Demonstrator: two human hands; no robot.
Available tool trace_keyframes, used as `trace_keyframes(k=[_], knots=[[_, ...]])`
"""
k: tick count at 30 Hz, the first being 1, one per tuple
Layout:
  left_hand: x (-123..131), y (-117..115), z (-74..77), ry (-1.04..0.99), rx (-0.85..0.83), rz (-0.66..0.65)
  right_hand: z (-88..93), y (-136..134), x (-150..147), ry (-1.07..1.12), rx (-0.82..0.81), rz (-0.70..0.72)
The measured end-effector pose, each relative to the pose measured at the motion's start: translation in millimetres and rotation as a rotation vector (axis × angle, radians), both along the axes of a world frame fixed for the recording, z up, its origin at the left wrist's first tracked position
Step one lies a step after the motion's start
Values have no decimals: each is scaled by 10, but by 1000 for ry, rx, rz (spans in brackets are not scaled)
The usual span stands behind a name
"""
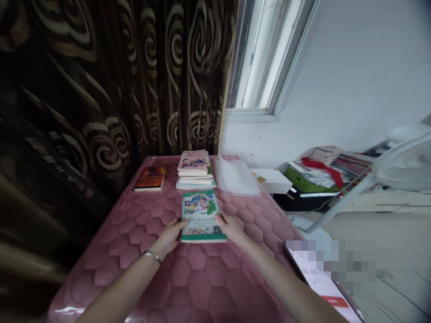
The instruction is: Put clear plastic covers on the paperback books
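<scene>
1. My left hand (172,233), with a silver metal bangle (152,256) at the wrist, grips the left edge of a green-bordered illustrated book (201,211), thumb over its cover.
2. My right hand (231,229) grips the same book's right edge, thumb also on the cover.
3. The book is face up in front of me, over the pink hexagon-patterned padded surface (198,282); I cannot tell whether it touches it.
4. Just beyond it stands a stack of pale-covered books (194,166), a pink illustrated one on top.
5. Left of that stack lies an orange-and-brown book (150,178); to its right, translucent plastic sheets (236,177).
6. A lit phone (323,289) is near my right forearm.
</scene>
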State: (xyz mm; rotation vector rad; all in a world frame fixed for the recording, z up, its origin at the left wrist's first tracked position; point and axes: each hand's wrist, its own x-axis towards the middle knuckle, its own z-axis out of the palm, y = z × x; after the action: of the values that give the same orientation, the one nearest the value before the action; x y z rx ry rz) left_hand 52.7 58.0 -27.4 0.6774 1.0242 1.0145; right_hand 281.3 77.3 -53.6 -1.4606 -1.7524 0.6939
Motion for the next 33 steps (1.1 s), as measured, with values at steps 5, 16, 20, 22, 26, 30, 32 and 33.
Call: trace_keyframes(k=[5,16,20,22,26,30,32,33], knots=[[-241,-127,50,-13,121,94,56,10,-257,80,9,44],[-1465,705,280,188,112,350,346,744,-1648,201,-177,150],[-1777,1306,323,324,199,403,362,1370,-2059,201,-165,79],[-1901,1599,292,383,219,449,365,1673,-2207,198,-169,50],[-2101,2052,123,524,269,483,301,2148,-2413,195,-196,11],[-2264,2227,-98,676,345,438,148,2389,-2541,174,-271,-8],[-2336,2204,-200,739,383,403,86,2429,-2573,143,-299,-21],[-2365,2174,-248,764,401,384,65,2436,-2582,125,-307,-25]])
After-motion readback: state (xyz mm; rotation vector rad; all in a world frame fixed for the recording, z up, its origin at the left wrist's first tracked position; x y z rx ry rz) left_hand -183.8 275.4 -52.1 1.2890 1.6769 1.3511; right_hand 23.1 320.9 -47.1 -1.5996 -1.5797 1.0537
